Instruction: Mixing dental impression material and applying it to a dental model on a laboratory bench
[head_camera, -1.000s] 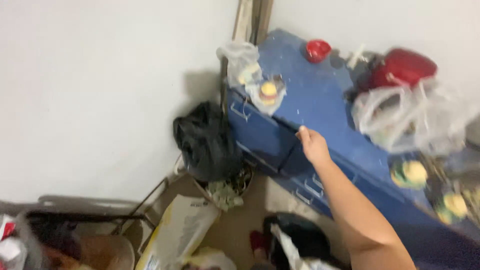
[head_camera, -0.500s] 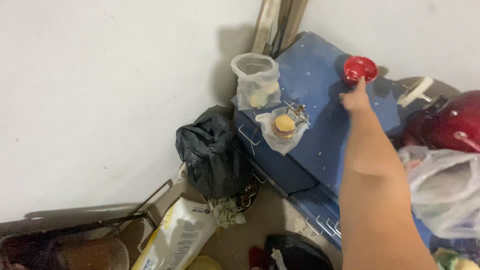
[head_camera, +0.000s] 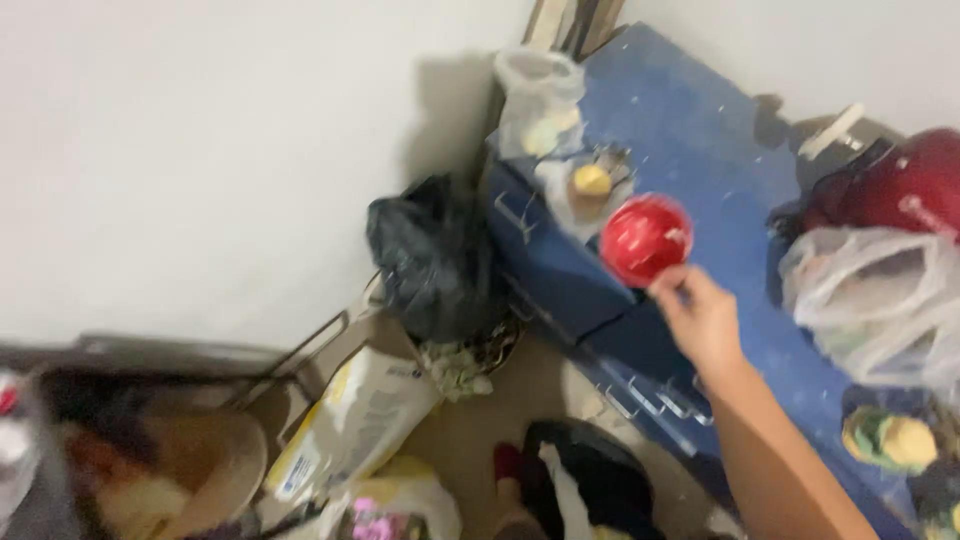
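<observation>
A white and yellow sack (head_camera: 350, 425) leans on the floor below the black bag (head_camera: 435, 255), its label blue.

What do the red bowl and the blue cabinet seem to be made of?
Red bowl: probably glossy plastic, since small white highlights show on it. Blue cabinet: likely painted metal or wood, matte and speckled with pale spots; blur leaves it open.

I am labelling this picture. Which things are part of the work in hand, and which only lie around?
In hand:
right hand
red round bowl, held in its grip

Lying about:
blue cabinet
black bag
clear plastic bags
red pot
white sack
</observation>
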